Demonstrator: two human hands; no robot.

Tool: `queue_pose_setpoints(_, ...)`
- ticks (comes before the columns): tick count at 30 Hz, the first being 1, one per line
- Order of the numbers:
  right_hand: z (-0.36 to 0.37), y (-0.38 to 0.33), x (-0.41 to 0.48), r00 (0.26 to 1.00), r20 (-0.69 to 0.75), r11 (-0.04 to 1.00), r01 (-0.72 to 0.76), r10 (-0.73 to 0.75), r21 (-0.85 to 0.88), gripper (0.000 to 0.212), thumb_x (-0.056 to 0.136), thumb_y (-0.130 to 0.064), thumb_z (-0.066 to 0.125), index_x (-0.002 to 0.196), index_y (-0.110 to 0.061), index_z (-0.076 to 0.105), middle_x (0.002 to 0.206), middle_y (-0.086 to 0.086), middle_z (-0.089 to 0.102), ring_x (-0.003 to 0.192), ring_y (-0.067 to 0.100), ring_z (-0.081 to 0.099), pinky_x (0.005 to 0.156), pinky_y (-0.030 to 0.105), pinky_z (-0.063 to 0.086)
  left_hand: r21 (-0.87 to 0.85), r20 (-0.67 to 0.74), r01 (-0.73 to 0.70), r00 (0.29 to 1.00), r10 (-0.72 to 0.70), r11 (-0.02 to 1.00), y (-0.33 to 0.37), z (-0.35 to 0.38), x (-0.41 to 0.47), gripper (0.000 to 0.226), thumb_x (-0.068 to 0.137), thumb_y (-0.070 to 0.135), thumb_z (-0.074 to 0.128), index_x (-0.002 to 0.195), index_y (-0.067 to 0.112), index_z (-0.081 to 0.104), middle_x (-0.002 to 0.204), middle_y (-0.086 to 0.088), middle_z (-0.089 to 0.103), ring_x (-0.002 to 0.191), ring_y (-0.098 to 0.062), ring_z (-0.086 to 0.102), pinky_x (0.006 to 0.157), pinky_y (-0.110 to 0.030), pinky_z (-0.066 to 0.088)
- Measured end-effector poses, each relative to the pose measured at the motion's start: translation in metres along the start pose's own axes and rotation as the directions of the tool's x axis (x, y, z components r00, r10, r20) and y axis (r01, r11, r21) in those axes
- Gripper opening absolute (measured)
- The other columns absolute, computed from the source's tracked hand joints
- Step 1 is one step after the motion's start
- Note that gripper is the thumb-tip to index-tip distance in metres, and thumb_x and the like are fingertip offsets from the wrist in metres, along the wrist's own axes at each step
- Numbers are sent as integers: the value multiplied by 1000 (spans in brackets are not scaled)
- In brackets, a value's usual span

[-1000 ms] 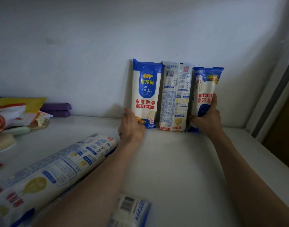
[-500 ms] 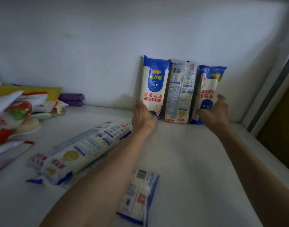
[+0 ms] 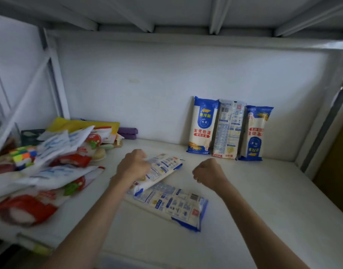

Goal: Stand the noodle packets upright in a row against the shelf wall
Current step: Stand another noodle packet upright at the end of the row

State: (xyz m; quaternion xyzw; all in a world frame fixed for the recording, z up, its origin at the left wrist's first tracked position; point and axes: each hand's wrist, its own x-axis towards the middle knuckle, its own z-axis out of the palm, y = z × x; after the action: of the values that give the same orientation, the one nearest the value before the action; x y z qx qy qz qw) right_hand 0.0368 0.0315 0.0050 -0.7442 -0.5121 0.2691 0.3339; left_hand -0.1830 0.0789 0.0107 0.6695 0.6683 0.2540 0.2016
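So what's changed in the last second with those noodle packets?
Both hands let go of the three upright packets and drew back. The left hand now sits over a flat packet; the right hand is curled, empty. The row stayed against the shelf wall.

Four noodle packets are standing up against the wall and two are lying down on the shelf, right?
Not four. The head view shows three standing against the wall: left packet, middle packet, right packet. Two do lie on the shelf: upper packet, lower packet.
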Motion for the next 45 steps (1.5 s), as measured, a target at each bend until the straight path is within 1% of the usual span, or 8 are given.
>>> queue_pose_setpoints(5,38,-40,-9,982,188,993,-50,29,105,9,78,-7,56,76,1,61,64,11,67,52,20,60,48,30,48,-111,115,173,980,-160,979,-41,-19,6,48,87,51,59,78,4,65,85,-15,71,73,-27,66,65,-30,51)
queue_pose_setpoints(16,75,-47,5,970,173,955,-208,173,212,32,81,-33,74,92,-6,63,74,8,69,49,14,56,39,21,39,-162,242,302,935,-259,939,-45,-19,24,61,73,54,75,103,3,64,98,-12,72,87,-26,70,83,-36,56)
queue_pose_setpoints(20,77,-51,7,948,196,885,-306,250,352,38,75,-23,81,100,0,63,81,12,75,50,16,59,55,27,58,-121,330,319,906,-265,940,-47,-26,34,71,67,58,79,110,4,63,102,-10,73,89,-25,70,88,-36,54)
queue_pose_setpoints(22,75,-52,5,932,231,839,-353,278,413,41,73,-17,83,103,-1,61,82,13,75,58,18,67,65,29,61,-122,353,312,901,-253,942,-46,-26,36,76,65,58,80,115,4,61,106,-11,72,90,-25,69,83,-34,54)
queue_pose_setpoints(25,67,-54,2,921,259,804,-383,291,456,42,72,-9,84,103,0,57,76,15,73,55,19,70,48,26,58,-198,316,325,914,-254,925,-45,-22,37,74,66,51,83,115,1,58,105,-12,70,87,-26,68,67,-31,50)
queue_pose_setpoints(34,40,-63,29,999,22,877,-54,49,477,17,78,5,73,89,4,60,99,18,70,80,28,69,45,22,57,-424,345,296,926,-150,856,-23,-5,63,64,53,38,93,97,0,67,90,-12,76,80,-27,74,83,-41,59)
queue_pose_setpoints(38,31,-74,65,990,-129,926,106,-63,363,18,78,-4,77,78,-9,59,95,11,70,82,25,69,54,24,56,-398,278,85,960,31,914,7,-12,98,36,64,28,90,75,1,68,78,-6,73,76,-20,70,74,-32,58)
queue_pose_setpoints(45,24,-85,120,954,-245,942,232,-172,242,25,76,-3,76,83,-15,56,94,2,65,90,22,67,77,38,60,-325,387,-11,911,144,946,38,7,154,20,72,-2,82,90,-2,73,86,-11,75,83,-21,72,86,-38,59)
